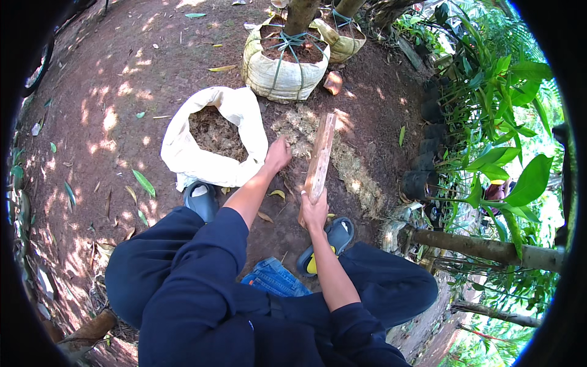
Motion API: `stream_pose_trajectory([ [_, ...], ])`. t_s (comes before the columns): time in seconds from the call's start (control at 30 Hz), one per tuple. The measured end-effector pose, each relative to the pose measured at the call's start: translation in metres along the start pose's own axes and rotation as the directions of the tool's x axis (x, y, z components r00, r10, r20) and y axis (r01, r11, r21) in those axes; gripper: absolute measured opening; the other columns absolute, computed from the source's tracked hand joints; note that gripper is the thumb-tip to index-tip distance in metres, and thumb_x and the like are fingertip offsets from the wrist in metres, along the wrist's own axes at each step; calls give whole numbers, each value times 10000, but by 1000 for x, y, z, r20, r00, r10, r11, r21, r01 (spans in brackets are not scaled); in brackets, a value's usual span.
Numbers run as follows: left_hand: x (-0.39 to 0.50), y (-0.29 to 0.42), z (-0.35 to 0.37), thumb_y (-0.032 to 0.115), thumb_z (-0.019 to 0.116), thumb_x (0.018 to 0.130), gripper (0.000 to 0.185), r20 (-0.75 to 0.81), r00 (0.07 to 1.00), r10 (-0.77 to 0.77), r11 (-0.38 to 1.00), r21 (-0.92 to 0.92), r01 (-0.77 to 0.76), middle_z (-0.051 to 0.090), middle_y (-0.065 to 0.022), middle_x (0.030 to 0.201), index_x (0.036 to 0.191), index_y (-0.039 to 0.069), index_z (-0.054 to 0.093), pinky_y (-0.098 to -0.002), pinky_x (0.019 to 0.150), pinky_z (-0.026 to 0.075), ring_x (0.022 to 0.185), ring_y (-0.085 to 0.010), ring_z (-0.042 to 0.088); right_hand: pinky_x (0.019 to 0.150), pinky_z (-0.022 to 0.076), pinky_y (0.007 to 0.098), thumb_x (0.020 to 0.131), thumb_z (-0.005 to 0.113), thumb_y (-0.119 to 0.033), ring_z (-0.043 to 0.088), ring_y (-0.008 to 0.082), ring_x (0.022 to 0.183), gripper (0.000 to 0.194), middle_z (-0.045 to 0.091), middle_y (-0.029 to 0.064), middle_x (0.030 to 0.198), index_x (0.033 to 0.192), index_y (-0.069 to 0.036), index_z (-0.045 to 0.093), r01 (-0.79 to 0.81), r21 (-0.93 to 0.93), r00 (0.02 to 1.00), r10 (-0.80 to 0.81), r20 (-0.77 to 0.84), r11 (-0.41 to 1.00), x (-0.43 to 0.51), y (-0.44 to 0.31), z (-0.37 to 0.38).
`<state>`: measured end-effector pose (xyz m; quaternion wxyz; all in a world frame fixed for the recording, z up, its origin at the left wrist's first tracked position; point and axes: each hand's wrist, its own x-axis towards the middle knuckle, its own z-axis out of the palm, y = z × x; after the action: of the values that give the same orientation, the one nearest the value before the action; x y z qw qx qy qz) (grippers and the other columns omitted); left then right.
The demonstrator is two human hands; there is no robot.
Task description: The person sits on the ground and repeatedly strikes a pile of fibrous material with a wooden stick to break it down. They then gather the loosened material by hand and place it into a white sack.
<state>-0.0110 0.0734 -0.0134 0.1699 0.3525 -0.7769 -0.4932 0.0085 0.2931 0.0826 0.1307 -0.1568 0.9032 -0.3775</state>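
Note:
My right hand (pixel 314 207) grips the near end of a worn wooden block (pixel 321 153), which points away from me over the soil. To its left, my left hand (pixel 278 153) hangs near the right rim of an open white woven sack (pixel 183 158); its fingers are partly hidden, and whether they hold anything is not clear. Brown fibrous material (pixel 215 133) lies inside the sack. More pale, shredded fibre (pixel 355 172) is spread in a strip on the ground, beyond my left hand and to the right of the block.
Two tree trunks stand in root balls wrapped in sacking (pixel 286 80) and tied with green twine. A brick-like chunk (pixel 333 83) lies beside them. Black plant pots (pixel 418 183) line the right, near a wooden pole (pixel 481 245). Folded denim (pixel 277 277) lies between my sandalled feet.

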Motion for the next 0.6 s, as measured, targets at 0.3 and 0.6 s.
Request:
stream_pose_trajectory([
  [0.3, 7, -5, 5, 170, 584, 903, 413, -115, 978, -175, 967, -206, 149, 716, -181, 963, 1282, 12, 548, -416, 863, 522, 949, -333, 689, 1028, 462, 509, 851, 691, -345, 596, 477, 1165, 697, 619, 312, 1248, 1404, -25, 414, -160, -391, 918, 283, 280, 907, -4, 24, 24],
  [0.6, 12, -15, 13, 149, 548, 893, 430, -98, 965, -245, 943, -256, 213, 716, -194, 972, 1293, -7, 527, -416, 883, 515, 955, -336, 689, 953, 491, 485, 838, 714, -340, 636, 440, 1112, 501, 685, 269, 1137, 1220, -45, 582, -191, -223, 947, 239, 215, 956, 0, 4, 1],
])
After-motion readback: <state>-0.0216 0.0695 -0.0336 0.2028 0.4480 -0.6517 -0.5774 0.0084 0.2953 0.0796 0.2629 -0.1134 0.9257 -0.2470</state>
